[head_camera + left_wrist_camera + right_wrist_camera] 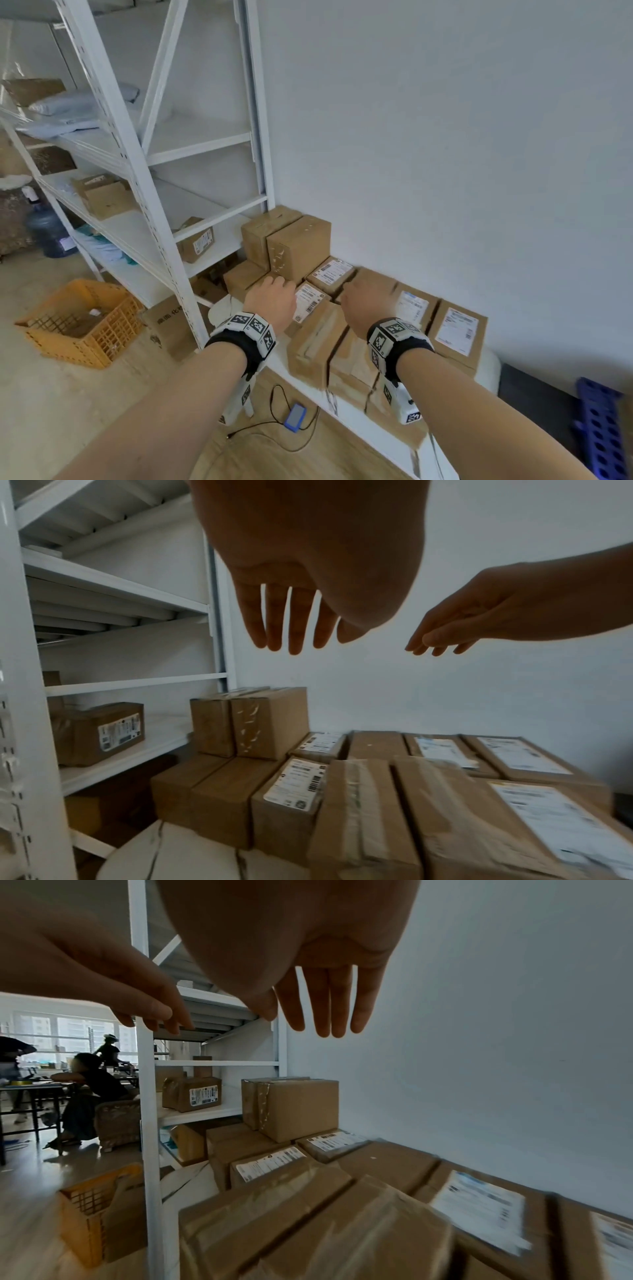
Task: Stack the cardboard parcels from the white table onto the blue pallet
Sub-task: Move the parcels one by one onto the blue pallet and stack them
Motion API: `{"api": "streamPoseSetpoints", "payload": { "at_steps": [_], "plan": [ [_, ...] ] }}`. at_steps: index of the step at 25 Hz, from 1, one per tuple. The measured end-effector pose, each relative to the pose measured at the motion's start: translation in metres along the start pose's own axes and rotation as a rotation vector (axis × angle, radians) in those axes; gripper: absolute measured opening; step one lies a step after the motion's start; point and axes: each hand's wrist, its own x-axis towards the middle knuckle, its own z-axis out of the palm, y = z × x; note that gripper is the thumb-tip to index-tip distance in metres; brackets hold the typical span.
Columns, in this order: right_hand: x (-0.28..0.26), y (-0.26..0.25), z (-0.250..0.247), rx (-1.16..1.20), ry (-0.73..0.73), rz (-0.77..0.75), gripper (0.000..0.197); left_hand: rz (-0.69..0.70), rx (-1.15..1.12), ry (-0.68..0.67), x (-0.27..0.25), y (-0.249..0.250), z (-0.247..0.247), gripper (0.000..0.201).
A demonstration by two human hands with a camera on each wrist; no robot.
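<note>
Several brown cardboard parcels (318,342) lie packed together on the white table (376,428) against the wall. Two taller parcels (298,246) stand on others at the far left end. My left hand (272,298) hovers above the parcels near a labelled one (308,301), fingers straight and holding nothing. My right hand (366,298) hovers beside it over a plain parcel (377,745), also empty. Both wrist views show spread fingers (294,623) (329,1001) in the air above the boxes. A corner of the blue pallet (599,428) shows at the lower right.
A white metal shelf rack (137,171) with boxes and bags stands to the left. An orange crate (82,322) sits on the floor. A small blue device with a cable (294,416) lies under the table. People sit at desks (85,1085) in the background.
</note>
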Motion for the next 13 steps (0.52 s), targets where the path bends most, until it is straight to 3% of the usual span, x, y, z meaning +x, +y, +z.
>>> {"api": "streamPoseSetpoints", "payload": {
  "at_steps": [6,13],
  "plan": [
    [0.093,-0.025,0.026,0.022,-0.050,-0.007,0.028,-0.005,-0.003,-0.007,0.069,-0.063,0.023,0.033],
    [0.176,-0.068,0.064,0.119,-0.087,0.115,0.032,0.046,-0.087,-0.053,0.155,-0.137,0.061,0.030]
  ]
}}
